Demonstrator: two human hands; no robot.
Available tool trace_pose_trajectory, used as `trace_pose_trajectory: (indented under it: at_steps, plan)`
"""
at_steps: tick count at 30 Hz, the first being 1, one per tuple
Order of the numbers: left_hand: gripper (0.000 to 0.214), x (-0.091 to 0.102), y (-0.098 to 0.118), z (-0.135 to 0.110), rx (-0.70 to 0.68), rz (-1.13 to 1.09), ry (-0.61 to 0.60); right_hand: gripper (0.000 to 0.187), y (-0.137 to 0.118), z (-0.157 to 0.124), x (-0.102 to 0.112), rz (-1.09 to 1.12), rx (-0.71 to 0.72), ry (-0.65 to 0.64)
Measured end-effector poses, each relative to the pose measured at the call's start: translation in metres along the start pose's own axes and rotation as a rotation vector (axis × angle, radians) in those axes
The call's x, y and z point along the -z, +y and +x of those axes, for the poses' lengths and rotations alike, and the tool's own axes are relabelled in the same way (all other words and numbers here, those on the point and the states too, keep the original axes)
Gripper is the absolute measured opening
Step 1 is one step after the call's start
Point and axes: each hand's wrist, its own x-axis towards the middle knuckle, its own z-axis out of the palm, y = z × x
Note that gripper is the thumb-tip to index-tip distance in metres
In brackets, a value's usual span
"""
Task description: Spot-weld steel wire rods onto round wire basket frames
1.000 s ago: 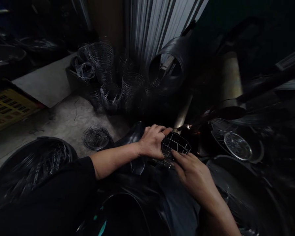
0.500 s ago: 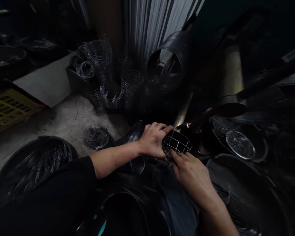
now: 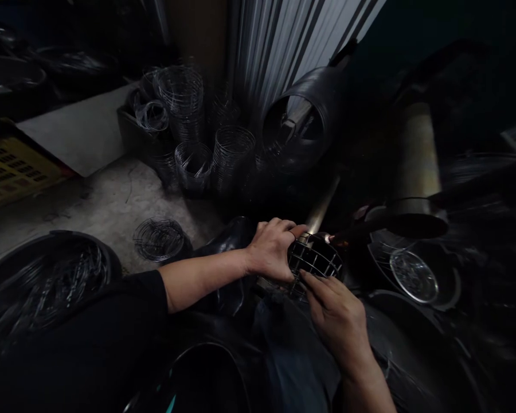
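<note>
Between my hands is a round wire basket (image 3: 316,259), a cage of thin metal rods crossing in a grid. My left hand (image 3: 273,248) is wrapped round its left side, thumb low and fingers along the top edge. The fingers of my right hand (image 3: 337,307) press on the front lower wires; whether they pinch a separate small rod is too dark to tell. Just past the basket's far rim, a dark rod-like electrode (image 3: 330,237) shows a pinkish bright tip. A pale metal bar (image 3: 322,206) extends behind the basket.
Stacked wire baskets (image 3: 234,155) stand at the back, near a tilted drum (image 3: 298,117). A thick metal cylinder (image 3: 419,166) is at right. Tubs of wire pieces (image 3: 88,258) and a yellow crate (image 3: 15,166) are at left; a basin with a shiny ring (image 3: 414,275) is at right.
The view has shifted slightly. The basket appears turned a little between my hands, with its grid side showing more, and my right fingers sit slightly lower on it.
</note>
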Motion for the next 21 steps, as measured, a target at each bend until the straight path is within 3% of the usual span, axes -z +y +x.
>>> trace_pose_trajectory:
  at_steps: [6,15,21]
  plan:
    - [0.09,0.005,0.003,0.0,-0.001,-0.015,0.014,0.024,-0.007,0.002,0.004,-0.124,0.002,0.01]
    - [0.087,0.003,0.0,0.027,0.053,0.004,0.013,0.023,0.019,0.023,0.008,-0.123,0.022,0.014]
    - [0.089,0.0,-0.004,0.03,0.079,-0.03,-0.077,0.022,0.019,0.024,0.009,-0.137,0.002,0.009]
